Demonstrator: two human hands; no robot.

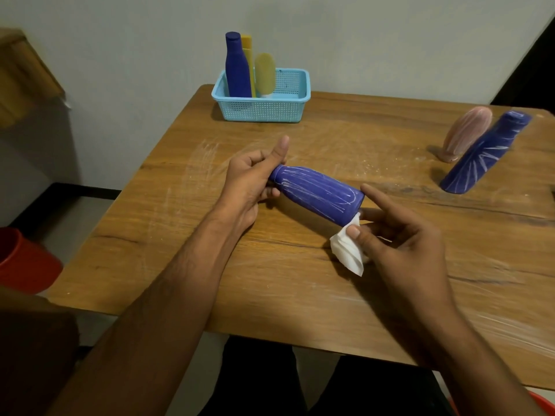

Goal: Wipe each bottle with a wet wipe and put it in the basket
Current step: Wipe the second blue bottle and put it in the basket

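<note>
A blue bottle (319, 195) streaked with white marks lies sideways over the middle of the table. My left hand (250, 178) grips it at the neck end. My right hand (396, 235) pinches a white wet wipe (348, 250) just under the bottle's base, its index finger stretched toward the base. At the back stands a light blue basket (264, 108) with a clean blue bottle (237, 67), a yellow bottle (248, 55) and a yellow-green bottle (265, 74) upright inside. On the right stand a pink bottle (465, 133) and another blue bottle (483, 154), both with white streaks.
The wooden table (300, 280) carries white smears on its left and near right parts. A red bucket (24, 259) sits on the floor at the left. A wall rises close behind the basket.
</note>
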